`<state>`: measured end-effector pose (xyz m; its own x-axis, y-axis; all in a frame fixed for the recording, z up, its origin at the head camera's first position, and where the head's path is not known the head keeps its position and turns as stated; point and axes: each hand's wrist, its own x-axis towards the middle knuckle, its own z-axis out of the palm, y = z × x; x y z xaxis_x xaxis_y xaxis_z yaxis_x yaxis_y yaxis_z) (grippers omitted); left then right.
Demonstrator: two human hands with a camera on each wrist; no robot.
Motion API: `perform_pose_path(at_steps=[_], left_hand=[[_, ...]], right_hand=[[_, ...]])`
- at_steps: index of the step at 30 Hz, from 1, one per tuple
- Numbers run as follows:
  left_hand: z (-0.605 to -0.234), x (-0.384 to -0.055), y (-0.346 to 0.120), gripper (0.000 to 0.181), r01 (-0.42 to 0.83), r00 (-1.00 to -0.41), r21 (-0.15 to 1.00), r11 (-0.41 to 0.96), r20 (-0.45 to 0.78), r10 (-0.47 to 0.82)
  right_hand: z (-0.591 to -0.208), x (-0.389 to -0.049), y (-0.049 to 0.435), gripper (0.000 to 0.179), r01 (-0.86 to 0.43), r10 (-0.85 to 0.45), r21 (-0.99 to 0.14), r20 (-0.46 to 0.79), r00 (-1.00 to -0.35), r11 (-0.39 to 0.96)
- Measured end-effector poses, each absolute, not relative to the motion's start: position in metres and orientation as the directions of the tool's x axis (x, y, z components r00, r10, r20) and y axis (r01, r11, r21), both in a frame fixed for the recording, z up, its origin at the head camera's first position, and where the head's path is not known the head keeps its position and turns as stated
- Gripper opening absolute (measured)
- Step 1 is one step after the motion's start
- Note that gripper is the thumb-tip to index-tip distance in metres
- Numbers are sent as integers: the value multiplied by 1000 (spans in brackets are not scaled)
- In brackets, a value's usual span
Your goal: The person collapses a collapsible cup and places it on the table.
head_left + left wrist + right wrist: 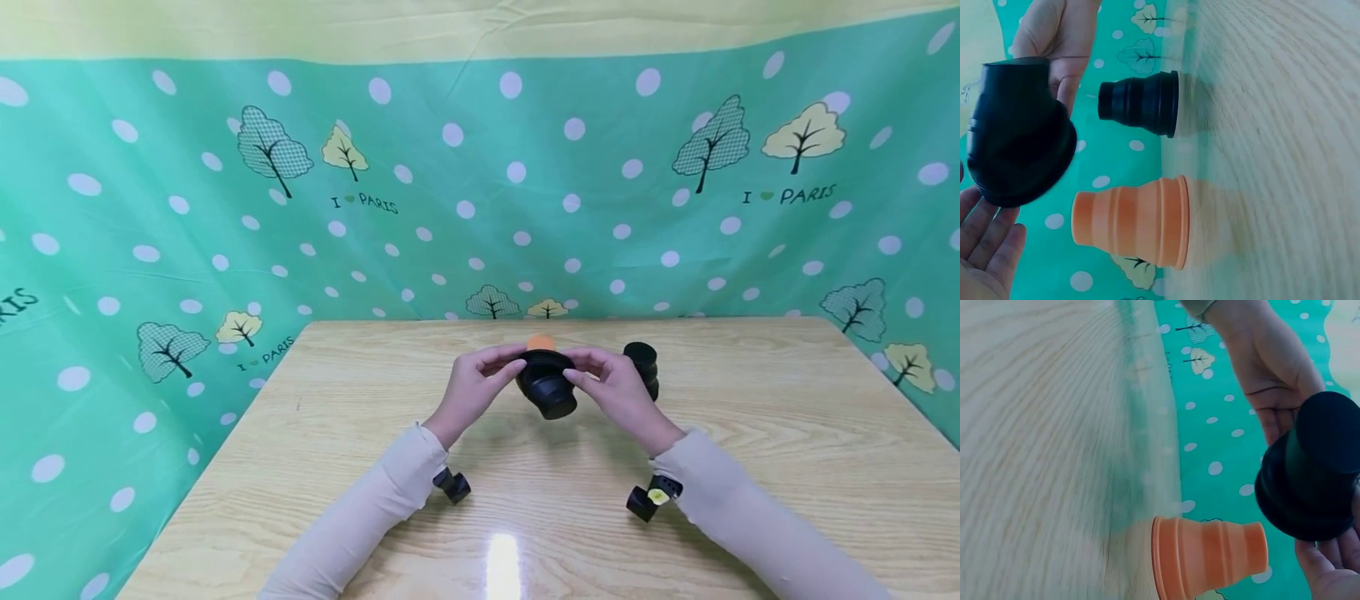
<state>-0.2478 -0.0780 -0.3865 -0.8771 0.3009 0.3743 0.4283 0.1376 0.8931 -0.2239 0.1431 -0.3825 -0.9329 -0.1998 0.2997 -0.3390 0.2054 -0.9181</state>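
A black collapsible cup [546,388] is held above the table between both hands. Its wide rim faces away from me and its narrow base points toward me, with the ribbed wall bent lopsided. My left hand [474,385] pinches the rim on the left, thumb on the near side. On the opposite side my right hand [619,392] pinches the rim the same way. Behind the held cup an orange collapsible cup [1132,222] stands upside down on the table, mostly hidden in the head view. A second black cup [642,367] stands upside down beyond the right hand.
The wooden table [360,400] extends around the hands. A green dotted curtain [420,192] hangs along its back and left edges. Small black wrist devices [453,485] are strapped under both forearms, low over the tabletop.
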Motion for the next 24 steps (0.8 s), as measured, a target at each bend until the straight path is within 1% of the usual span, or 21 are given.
perform_pose_path(at_steps=[3,7,11,15,19,24], left_hand=[[-385,-246,-78,34,364,-895,927,89,321,310],[-371,-234,-74,40,325,-892,944,60,285,351],[-356,-222,-70,44,344,-884,937,60,302,356],[-352,-219,-67,40,360,-885,932,49,325,333],[-354,-222,-65,37,352,-892,935,33,324,315],[-370,-233,-64,38,376,-893,926,30,353,280]], right_hand=[[-382,-224,143,30,-303,-169,-941,278,-946,150],[-381,-223,142,32,-268,-144,-960,255,-956,83],[-380,-222,141,32,-253,-123,-965,244,-962,70],[-378,-221,140,33,-242,-110,-969,236,-966,46],[-377,-220,139,32,-225,-97,-974,221,-970,28],[-377,-220,138,30,-221,-85,-975,218,-972,29]])
